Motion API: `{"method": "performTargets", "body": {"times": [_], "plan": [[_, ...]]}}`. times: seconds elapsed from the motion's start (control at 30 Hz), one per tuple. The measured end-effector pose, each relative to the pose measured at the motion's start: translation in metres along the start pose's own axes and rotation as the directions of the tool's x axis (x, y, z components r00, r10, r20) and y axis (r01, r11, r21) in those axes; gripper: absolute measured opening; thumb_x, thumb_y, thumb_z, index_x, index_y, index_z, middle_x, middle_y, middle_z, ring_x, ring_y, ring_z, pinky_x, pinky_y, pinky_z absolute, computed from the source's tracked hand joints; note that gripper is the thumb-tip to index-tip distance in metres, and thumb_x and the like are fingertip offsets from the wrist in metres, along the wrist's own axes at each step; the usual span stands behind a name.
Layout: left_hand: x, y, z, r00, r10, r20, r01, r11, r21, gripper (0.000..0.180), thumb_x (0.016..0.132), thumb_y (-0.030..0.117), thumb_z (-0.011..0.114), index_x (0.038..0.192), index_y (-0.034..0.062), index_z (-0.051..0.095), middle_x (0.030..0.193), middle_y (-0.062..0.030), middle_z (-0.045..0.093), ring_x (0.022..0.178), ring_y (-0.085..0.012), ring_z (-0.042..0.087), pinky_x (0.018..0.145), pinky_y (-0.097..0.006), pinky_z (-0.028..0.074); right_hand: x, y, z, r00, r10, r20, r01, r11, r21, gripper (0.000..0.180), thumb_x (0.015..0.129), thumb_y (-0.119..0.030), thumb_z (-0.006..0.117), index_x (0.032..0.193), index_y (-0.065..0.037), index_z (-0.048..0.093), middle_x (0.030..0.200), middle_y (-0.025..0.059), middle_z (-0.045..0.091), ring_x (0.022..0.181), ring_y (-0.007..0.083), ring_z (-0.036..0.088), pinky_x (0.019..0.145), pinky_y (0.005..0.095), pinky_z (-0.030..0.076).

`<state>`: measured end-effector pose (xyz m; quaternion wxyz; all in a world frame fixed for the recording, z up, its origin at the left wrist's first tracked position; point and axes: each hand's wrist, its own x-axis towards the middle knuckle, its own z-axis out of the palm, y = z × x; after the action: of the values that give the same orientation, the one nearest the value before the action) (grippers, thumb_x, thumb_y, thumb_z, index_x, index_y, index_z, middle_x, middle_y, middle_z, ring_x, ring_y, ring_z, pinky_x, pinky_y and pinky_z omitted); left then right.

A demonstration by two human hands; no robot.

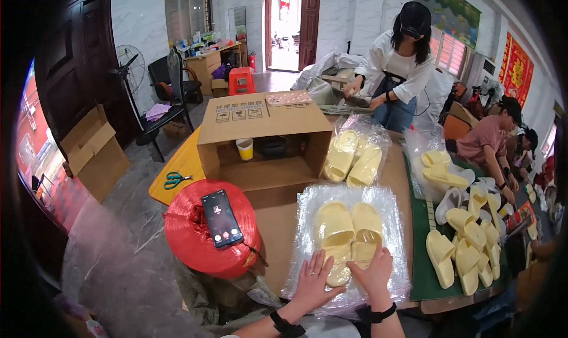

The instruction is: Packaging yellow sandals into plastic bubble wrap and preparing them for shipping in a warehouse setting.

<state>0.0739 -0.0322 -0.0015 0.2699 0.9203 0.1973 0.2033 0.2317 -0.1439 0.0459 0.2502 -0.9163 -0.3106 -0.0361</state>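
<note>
A pair of pale yellow slippers (337, 224) lies side by side, toes away from me, in a clear plastic bag on a stack of clear bags (390, 220). My left hand (313, 282) rests at the left slipper's heel, fingers spread and thumb out. At the right slipper's heel, my right hand (374, 274) touches the plastic with thumb and fingers apart. The thumbs point toward each other, and dark bands circle both wrists. Just beyond is another bagged pair of yellow slippers (354, 157).
Left of the bags, a phone (222, 218) lies on a red twine roll (180, 234). Behind stands an open cardboard box (260, 175) with a yellow cup (244, 149). Green scissors (176, 180) lie left. Loose slippers (467, 252) cover a green mat (423, 285) at right. Co-workers (395, 72) work beyond.
</note>
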Motion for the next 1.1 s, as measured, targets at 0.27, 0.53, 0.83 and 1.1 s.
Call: {"method": "performTargets", "body": {"times": [0.27,0.53,0.83,1.1], "plan": [[0.006,-0.002,0.000,1.000,-0.007,0.007,0.007,0.999,0.052,0.101,0.084,0.067,0.067,0.157,0.0063,0.030,0.165,-0.0223,0.020,0.154,-0.0374,0.016,0.122,-0.056,0.015,0.012,-0.024,-0.002,0.944,-0.325,-0.050,0.323,0.945,-0.053,0.062,0.080,-0.035,0.080,0.121,0.004,0.056,0.107,0.0199,0.055,0.104,0.0381,0.052,0.090,0.0487,0.045],[0.001,-0.001,0.004,0.999,0.005,-0.046,-0.003,0.999,0.043,0.104,0.082,0.067,0.069,0.157,0.0065,0.030,0.165,-0.0251,0.016,0.153,-0.0431,0.013,0.121,-0.059,0.015,0.052,-0.004,0.027,0.965,-0.260,-0.011,0.259,0.963,-0.070,0.071,0.082,-0.059,0.074,0.109,0.006,0.059,0.104,0.0233,0.063,0.096,0.0381,0.063,0.080,0.0450,0.053],[-0.001,0.001,-0.001,0.999,-0.047,-0.002,0.047,0.998,0.041,0.105,0.081,0.063,0.073,0.158,0.0086,0.028,0.166,-0.0265,0.009,0.152,-0.0506,0.004,0.121,-0.062,0.011,0.071,-0.013,0.023,0.964,-0.192,0.183,0.216,0.968,-0.125,0.051,0.082,-0.052,0.074,0.092,-0.002,0.071,0.076,0.0197,0.070,0.072,0.0374,0.070,0.068,0.0466,0.056],[0.001,-0.001,0.007,0.995,-0.084,-0.045,0.086,0.995,0.051,0.117,0.076,0.066,0.075,0.159,0.0028,0.021,0.162,-0.0370,0.003,0.151,-0.0546,0.002,0.121,-0.061,0.012,0.097,-0.013,0.027,0.945,-0.129,0.301,0.203,0.952,-0.230,0.034,0.080,-0.038,0.071,0.090,-0.005,0.071,0.083,0.0178,0.072,0.080,0.0368,0.071,0.073,0.0459,0.057]]}}
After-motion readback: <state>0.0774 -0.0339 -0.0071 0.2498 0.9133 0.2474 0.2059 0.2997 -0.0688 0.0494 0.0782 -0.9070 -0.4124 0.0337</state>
